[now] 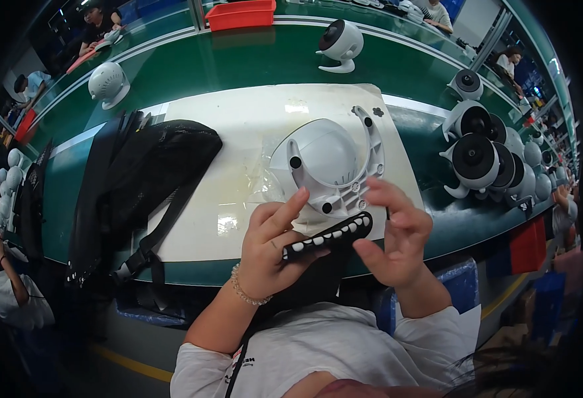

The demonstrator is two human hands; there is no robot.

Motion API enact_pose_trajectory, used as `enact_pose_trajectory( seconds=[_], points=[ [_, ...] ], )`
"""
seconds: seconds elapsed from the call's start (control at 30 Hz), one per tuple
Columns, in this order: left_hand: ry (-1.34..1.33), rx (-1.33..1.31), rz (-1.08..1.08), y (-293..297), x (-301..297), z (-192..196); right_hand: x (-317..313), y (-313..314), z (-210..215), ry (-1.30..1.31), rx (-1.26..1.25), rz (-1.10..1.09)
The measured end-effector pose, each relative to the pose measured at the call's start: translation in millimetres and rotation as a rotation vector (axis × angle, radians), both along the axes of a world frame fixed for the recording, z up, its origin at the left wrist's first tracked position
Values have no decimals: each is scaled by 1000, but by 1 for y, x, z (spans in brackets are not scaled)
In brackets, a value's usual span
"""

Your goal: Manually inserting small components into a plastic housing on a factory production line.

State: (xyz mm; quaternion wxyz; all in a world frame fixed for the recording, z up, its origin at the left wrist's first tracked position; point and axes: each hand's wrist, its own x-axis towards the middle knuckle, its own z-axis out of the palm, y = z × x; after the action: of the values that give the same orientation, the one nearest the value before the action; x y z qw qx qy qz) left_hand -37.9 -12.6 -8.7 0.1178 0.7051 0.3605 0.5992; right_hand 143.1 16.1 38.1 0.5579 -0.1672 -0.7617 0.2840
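Observation:
My left hand grips a flat black slab with white studs along its edge; what it is exactly I cannot tell. Beside the slab's far end, my right hand has its fingers apart and holds nothing. Just beyond both hands, a white rounded device lies tipped over on a pale work mat. Its curved base faces up and shows round black pads. Clear plastic film is partly under the device.
A black mesh bag with a strap lies at the left. White devices with black round fronts crowd the right side. Another device and a red bin stand on the green belt. Other people work around the line.

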Motion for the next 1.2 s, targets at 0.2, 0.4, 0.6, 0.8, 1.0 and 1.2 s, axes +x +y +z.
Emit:
enact_pose_trajectory(
  seconds=[0.2,0.4,0.6,0.8,1.0,1.2],
  points=[
    [73,18,47,-3,-3,7,-3,-6,14,-369,328,-134],
    [139,88,102,-2,-3,8,-11,-10,7,-412,406,-251],
    [140,98,97,-2,-6,8,-5,-9,10,-383,362,-99],
    [210,128,114,-2,-8,2,-27,-8,13,-268,288,83],
    [197,137,104,-1,-12,2,-25,-9,26,-402,314,341],
    [188,141,132,-1,-7,4,6,4,10,-328,132,-251]
  ],
)
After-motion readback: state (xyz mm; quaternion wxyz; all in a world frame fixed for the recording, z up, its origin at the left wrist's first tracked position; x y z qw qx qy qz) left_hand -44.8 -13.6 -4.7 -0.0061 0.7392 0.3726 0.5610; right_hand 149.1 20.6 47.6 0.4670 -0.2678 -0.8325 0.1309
